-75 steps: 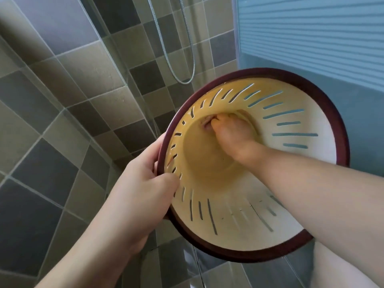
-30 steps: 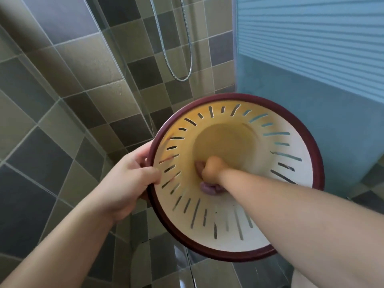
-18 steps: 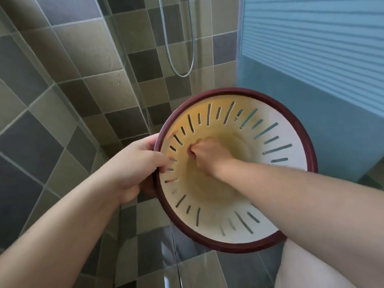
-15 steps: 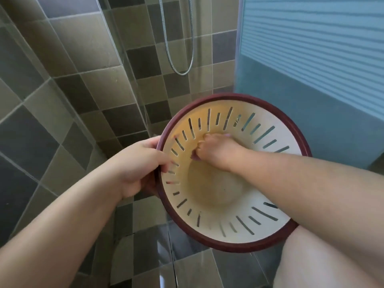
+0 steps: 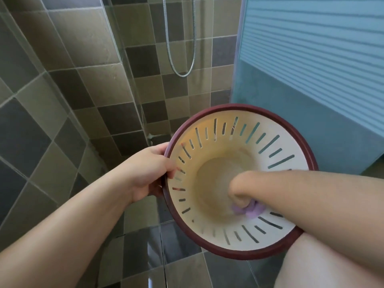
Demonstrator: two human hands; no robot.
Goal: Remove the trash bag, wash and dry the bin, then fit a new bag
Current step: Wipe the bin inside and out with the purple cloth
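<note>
The bin (image 5: pixel 212 142), cream inside with slotted walls and a dark red rim, is held in the air over the tiled floor (image 5: pixel 182 267), tipped so its mouth faces the camera. The left hand (image 5: pixel 149 173) grips the rim at its left edge, thumb curled over onto the inner wall. The right hand (image 5: pixel 239 194) reaches deep inside, fingers curled around a purple cloth (image 5: pixel 249 210) pressed against the lower inner wall. Behind hang a shower hose (image 5: pixel 182 73) on brown wall tiles (image 5: pixel 93 84) and a blue door (image 5: pixel 311 59) at right.
</note>
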